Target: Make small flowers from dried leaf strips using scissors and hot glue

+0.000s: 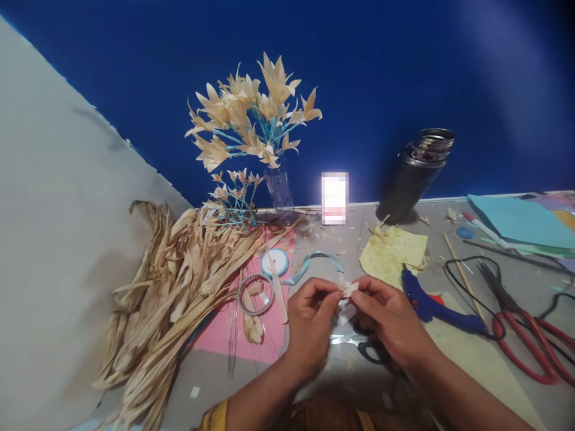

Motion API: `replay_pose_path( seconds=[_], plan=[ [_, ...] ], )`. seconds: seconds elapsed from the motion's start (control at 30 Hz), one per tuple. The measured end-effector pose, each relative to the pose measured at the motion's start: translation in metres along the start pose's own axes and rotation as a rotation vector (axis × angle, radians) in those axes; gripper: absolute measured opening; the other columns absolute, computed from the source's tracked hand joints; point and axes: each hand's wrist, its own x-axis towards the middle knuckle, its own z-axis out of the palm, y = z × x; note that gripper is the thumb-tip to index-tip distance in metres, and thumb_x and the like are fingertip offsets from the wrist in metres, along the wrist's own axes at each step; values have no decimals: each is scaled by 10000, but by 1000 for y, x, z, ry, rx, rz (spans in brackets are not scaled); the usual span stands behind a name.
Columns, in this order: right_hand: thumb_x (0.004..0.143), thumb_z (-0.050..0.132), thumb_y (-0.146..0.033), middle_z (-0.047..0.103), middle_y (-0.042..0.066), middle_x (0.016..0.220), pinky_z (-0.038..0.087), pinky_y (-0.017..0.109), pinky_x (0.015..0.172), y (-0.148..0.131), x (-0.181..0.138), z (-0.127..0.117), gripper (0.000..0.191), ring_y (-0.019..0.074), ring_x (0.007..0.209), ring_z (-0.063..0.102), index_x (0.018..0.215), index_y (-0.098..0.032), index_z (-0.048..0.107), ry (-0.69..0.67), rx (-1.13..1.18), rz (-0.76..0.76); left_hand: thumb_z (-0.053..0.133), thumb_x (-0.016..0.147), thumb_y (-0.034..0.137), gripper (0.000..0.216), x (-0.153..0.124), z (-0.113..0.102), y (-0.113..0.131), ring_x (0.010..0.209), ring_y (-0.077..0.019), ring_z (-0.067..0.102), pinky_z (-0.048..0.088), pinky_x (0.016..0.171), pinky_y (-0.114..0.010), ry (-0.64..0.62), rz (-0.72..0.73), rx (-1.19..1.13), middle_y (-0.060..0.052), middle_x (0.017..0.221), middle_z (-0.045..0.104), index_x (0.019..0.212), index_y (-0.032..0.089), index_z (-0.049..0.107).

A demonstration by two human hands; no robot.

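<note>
My left hand [312, 320] and my right hand [390, 320] meet low in the middle of the head view. Their thumbs and forefingers pinch a small pale piece of corn husk [349, 290] between them; the fingers cover part of it. Just under the hands lies a pair of black-handled scissors [344, 339], partly hidden. A light blue ribbon [321, 257] curls beyond my left hand, near its blue-rimmed spool [274, 263] and a roll of tape [242, 299]. A blue glue gun [442, 314] rests close to the right of my right hand.
Dried corn husks [166, 305] are heaped at left, partly over pink paper [224, 344]. Husk flowers [242, 114] stand in a clear vase [279, 191]. A dark flask [408, 179] stands before the blue wall. Red-handled scissors [541, 350], a black cord and blue paper [525, 218] lie at right.
</note>
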Motion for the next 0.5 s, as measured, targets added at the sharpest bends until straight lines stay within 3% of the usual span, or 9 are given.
replay_pose_path(
  seconds=[0.2, 0.33, 0.5],
  plan=[
    [584, 973, -457, 571, -25, 621, 257, 190, 458, -1, 6, 5, 406, 57, 501, 384, 651, -166, 697, 32, 199, 105, 821, 711, 304, 233, 7, -1, -3, 508, -87, 531, 420, 506, -204, -31, -207, -217, 4, 634, 679, 734, 169, 633],
    [581, 964, -477, 636, 13, 660, 267, 207, 464, 0, 7, 4, 403, 67, 509, 396, 655, -159, 727, 75, 164, 101, 878, 661, 326, 331, 8, 0, -5, 490, -71, 522, 396, 459, -182, -19, -303, -380, -3, 688, 707, 758, 171, 602],
    [582, 945, -518, 642, 18, 648, 268, 227, 464, 2, 6, 4, 420, 74, 497, 384, 654, -162, 735, 103, 81, 74, 910, 633, 335, 372, 6, 1, -5, 499, -66, 525, 386, 446, -170, -23, -321, -419, 4, 699, 696, 767, 166, 607]
  ],
)
